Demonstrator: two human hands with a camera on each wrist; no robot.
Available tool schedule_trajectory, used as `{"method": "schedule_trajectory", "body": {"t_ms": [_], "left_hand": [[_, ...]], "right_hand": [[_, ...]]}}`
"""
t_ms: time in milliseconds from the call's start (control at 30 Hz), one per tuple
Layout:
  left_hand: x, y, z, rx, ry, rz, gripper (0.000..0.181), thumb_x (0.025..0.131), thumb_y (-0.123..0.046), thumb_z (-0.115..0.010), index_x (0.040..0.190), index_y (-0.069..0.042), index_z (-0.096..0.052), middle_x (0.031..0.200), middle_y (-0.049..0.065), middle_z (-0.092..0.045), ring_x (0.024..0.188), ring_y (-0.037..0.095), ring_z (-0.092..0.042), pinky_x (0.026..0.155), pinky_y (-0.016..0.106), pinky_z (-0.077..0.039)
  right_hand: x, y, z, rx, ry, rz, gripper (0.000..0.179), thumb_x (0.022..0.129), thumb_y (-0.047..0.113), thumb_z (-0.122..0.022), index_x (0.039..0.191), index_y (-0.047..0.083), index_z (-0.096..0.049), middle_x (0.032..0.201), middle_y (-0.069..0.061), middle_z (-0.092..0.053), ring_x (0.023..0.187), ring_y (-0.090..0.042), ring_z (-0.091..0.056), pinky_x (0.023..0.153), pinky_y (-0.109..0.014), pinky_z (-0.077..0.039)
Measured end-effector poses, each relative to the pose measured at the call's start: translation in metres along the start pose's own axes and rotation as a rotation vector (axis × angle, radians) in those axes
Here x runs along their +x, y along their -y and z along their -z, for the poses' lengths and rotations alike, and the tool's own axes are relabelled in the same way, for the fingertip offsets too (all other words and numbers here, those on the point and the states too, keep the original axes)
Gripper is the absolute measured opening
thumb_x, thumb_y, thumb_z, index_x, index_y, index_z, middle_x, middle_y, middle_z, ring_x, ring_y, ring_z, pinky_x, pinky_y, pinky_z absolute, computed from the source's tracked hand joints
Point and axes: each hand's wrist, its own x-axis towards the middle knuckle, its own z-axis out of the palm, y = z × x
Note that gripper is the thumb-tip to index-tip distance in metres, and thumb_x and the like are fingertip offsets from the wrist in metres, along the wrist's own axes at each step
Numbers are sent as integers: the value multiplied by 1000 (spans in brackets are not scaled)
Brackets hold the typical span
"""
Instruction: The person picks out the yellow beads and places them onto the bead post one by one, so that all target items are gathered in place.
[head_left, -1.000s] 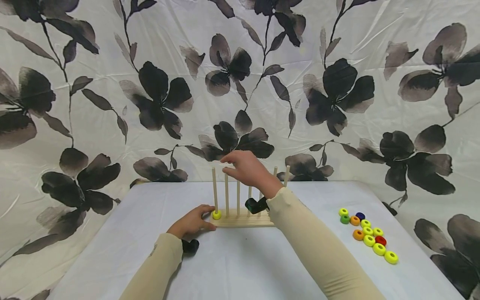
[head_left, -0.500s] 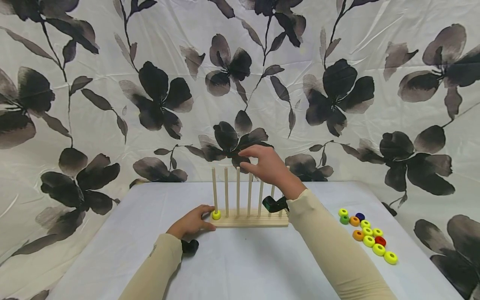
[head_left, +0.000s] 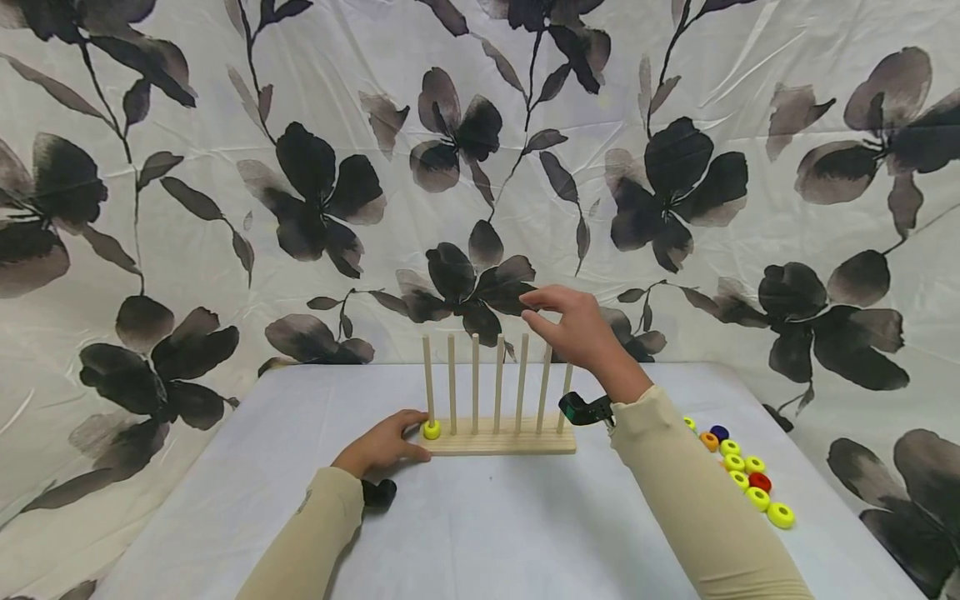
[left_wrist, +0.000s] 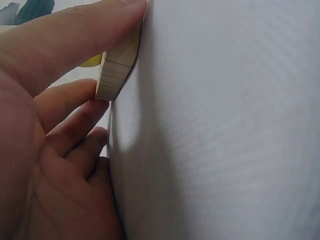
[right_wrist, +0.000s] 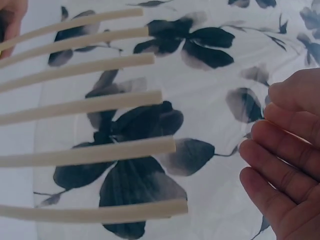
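A wooden peg stand with a row of several upright pegs stands on the table in the head view. One yellow ring sits at the foot of its leftmost peg. My left hand grips the left end of the base, thumb at the front and fingertips behind; the left wrist view shows the wooden end between them. Above the right-hand pegs hovers my right hand, holding nothing. Its fingers are loosely bent and apart from the pegs in the right wrist view.
On the right of the table lie several loose rings: yellow ones, a red one, an orange one and a dark blue one. My right sleeve covers some. A floral cloth hangs behind.
My right hand has moved rightward over the pegs, from above the left ones to above the right end. The left hand has stayed on the base.
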Motion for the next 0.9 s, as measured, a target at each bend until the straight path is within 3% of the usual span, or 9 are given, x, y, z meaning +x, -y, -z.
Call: {"method": "schedule_trajectory", "body": {"t_ms": [233,600,900], "left_hand": [[-1,-2,1,-16,9,-2,86,70,-33,-86,144,-13,-47,154,11,-39,145,36,-30,117,57,-25],[0,0,0,-14,5,1,86,69,-32,-86,144,-15,-47,154,11,-39,145,36,-29,117,57,-24],[-2,0,-1,-23,5,6,83,71,-32,-85,144,-17,-47,155,10,-38,146,35,-28,118,57,-22]], "right_hand": [[-7,-16,8,-21,-15,-68,29,95,24,-61,120,10,-68,122,-9,-67,114,-29,-64,94,-48,-53],[-23,-46,18,37,-56,-154,28,95,20,-61,119,7,-68,116,-14,-69,108,-32,-67,92,-48,-54],[-40,-75,21,-5,-60,-255,28,96,21,-59,118,6,-68,120,-15,-67,110,-33,-66,90,-49,-54]]}}
